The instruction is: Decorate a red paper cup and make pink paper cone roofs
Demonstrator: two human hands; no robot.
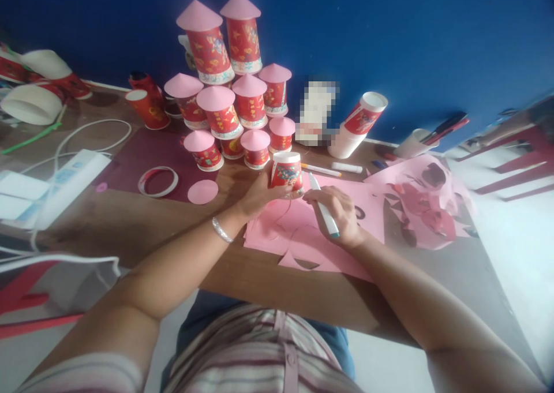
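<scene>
My left hand grips a red patterned paper cup standing upside down on a sheet of pink paper. Beside it my right hand holds a white marker, tip near the cup's rim. A silver bracelet is on my left wrist. Circles have been cut out of the pink sheet.
Behind the cup stands a pile of red cups with pink cone lids. A pink paper disc and a tape ring lie to the left, with a power strip. Pink paper scraps, cups and pens lie to the right.
</scene>
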